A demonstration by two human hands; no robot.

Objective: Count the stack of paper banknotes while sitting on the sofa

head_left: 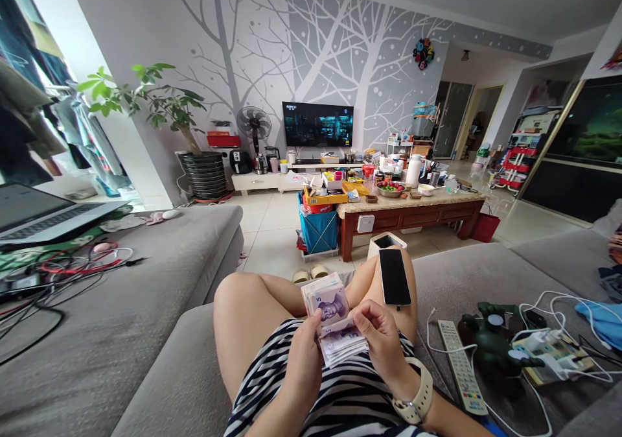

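banknotes (330,320) held between left hand (304,359) and right hand (381,340).

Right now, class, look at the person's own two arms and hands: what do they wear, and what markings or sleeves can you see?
Both forearms are bare, with no sleeves reaching them. The right hand has a watch at its wrist, with a cream band and a pale round case. The left hand wears nothing visible: no ring, band or glove. No markings show on either arm.
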